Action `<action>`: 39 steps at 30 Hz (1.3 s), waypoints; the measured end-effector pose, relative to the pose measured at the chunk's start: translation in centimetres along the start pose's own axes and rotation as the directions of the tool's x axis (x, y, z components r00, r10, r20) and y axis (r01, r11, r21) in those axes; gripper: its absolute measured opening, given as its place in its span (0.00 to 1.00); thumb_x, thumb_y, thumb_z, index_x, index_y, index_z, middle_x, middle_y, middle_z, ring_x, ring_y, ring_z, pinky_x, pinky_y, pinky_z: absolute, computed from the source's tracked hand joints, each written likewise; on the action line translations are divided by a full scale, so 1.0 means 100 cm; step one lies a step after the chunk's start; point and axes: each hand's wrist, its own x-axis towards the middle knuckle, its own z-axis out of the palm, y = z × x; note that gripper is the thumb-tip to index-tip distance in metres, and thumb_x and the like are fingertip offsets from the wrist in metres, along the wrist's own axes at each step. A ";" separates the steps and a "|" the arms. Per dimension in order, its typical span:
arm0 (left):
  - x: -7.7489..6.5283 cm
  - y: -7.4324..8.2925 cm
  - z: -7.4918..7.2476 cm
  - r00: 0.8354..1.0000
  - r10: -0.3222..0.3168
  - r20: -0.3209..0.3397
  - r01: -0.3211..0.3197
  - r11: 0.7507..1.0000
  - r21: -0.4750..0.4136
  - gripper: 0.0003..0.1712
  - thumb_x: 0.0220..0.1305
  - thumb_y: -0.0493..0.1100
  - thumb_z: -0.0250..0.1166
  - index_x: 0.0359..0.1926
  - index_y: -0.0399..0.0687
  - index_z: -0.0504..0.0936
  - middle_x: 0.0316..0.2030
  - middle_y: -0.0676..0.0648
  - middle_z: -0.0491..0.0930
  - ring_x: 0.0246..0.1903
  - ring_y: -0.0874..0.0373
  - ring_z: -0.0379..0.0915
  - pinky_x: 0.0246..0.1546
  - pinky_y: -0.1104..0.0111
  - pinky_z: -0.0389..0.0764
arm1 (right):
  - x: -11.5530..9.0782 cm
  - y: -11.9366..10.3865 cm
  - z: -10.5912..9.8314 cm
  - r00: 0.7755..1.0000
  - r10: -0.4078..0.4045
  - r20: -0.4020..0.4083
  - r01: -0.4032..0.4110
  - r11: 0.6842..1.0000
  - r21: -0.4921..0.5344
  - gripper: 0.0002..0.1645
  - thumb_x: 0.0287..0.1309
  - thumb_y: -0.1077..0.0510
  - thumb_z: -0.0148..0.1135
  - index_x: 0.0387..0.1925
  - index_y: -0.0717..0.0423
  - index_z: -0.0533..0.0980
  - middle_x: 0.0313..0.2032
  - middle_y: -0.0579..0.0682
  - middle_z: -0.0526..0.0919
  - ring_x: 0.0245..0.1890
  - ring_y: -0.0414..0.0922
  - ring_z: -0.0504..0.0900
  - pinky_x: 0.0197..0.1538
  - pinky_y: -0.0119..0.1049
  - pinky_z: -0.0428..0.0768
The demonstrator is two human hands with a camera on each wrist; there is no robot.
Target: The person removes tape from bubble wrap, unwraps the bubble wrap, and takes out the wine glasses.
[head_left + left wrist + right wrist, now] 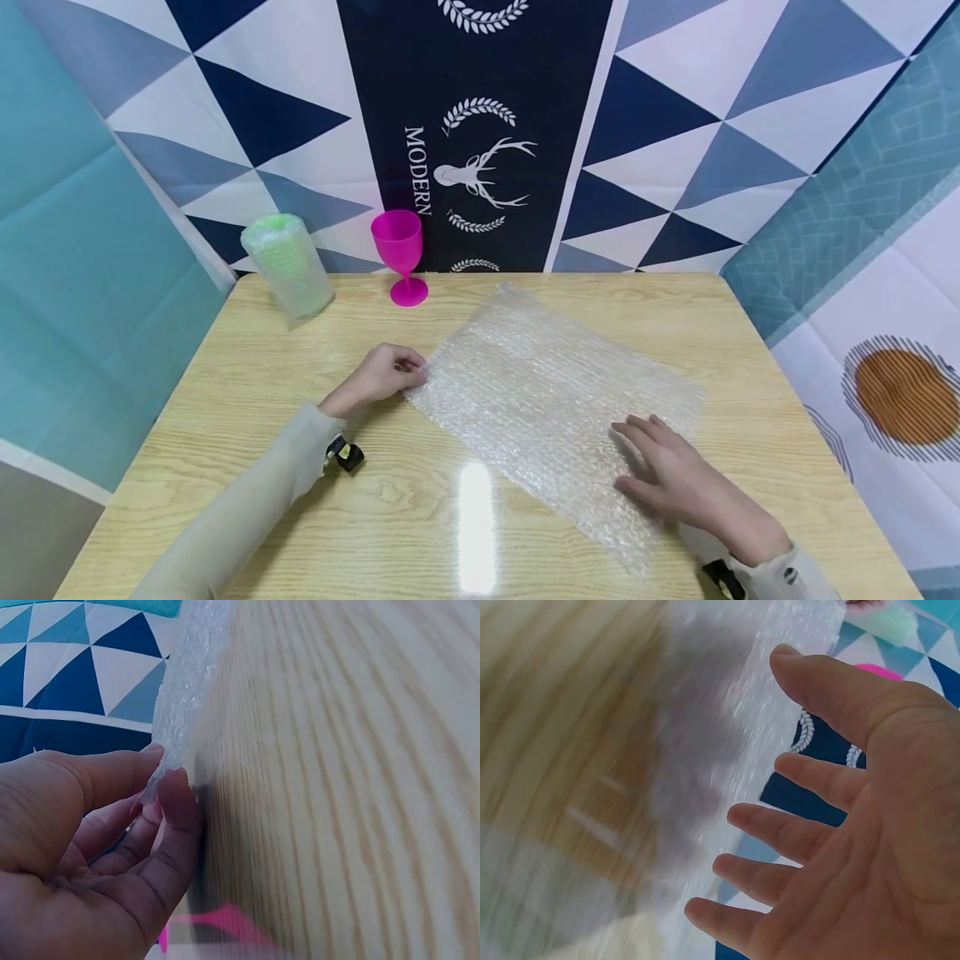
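Observation:
A clear sheet of bubble wrap (540,392) lies spread on the table, turned at an angle. My left hand (386,372) pinches its left corner between thumb and fingers; the left wrist view shows that corner of bubble wrap (176,727) caught at the fingertips. Over the sheet's right part hovers my right hand (667,475), its fingers spread and relaxed. In the right wrist view the right hand (832,810) holds nothing, and its palm faces the bubble wrap (720,735). Whether its fingertips touch the sheet, I cannot tell.
A bright pink goblet (398,250) stands upright at the table's back edge. Left of it is a green item wrapped in bubble wrap (288,262), near the back left corner. The wooden table (360,533) backs onto a patterned cloth (480,100).

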 end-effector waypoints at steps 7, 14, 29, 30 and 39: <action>-0.003 -0.009 -0.007 1.000 0.010 -0.021 -0.011 1.000 -0.012 0.10 0.66 0.37 0.70 0.45 0.36 0.87 0.35 0.44 0.86 0.31 0.60 0.79 0.33 0.71 0.83 | -0.013 0.009 -0.005 0.998 0.067 0.008 -0.067 0.998 -0.014 0.37 0.53 0.52 0.79 0.60 0.64 0.76 0.59 0.75 0.75 0.59 0.74 0.75 0.58 0.70 0.78; -0.007 -0.010 -0.010 1.000 -0.013 -0.007 0.013 0.997 -0.081 0.10 0.66 0.35 0.69 0.46 0.34 0.86 0.34 0.42 0.85 0.27 0.59 0.79 0.29 0.71 0.85 | -0.011 0.019 -0.002 0.998 0.063 -0.002 -0.063 0.998 -0.021 0.33 0.54 0.52 0.78 0.57 0.65 0.78 0.59 0.76 0.75 0.58 0.73 0.76 0.57 0.69 0.79; -0.013 -0.012 -0.009 0.999 -0.040 0.001 0.039 0.987 -0.156 0.17 0.64 0.32 0.70 0.52 0.30 0.81 0.35 0.41 0.84 0.26 0.58 0.80 0.29 0.67 0.88 | 0.022 0.044 -0.011 0.996 0.029 0.081 -0.029 1.000 -0.003 0.33 0.56 0.55 0.76 0.59 0.69 0.77 0.62 0.78 0.73 0.63 0.77 0.70 0.66 0.73 0.68; -0.013 -0.012 -0.009 0.999 -0.043 0.004 0.043 0.985 -0.164 0.18 0.64 0.32 0.70 0.53 0.29 0.81 0.35 0.41 0.84 0.25 0.58 0.81 0.29 0.67 0.88 | 0.025 0.045 -0.011 0.995 0.031 0.090 -0.031 1.000 -0.001 0.34 0.56 0.55 0.76 0.59 0.69 0.77 0.62 0.78 0.73 0.63 0.77 0.70 0.66 0.73 0.67; -0.016 -0.014 -0.004 0.998 -0.058 0.012 0.060 0.977 -0.204 0.21 0.64 0.30 0.70 0.57 0.28 0.79 0.36 0.40 0.85 0.25 0.59 0.80 0.29 0.69 0.86 | 0.038 0.055 -0.016 0.990 0.040 0.133 -0.036 0.999 -0.028 0.33 0.56 0.53 0.77 0.58 0.66 0.78 0.63 0.78 0.72 0.62 0.76 0.71 0.64 0.73 0.70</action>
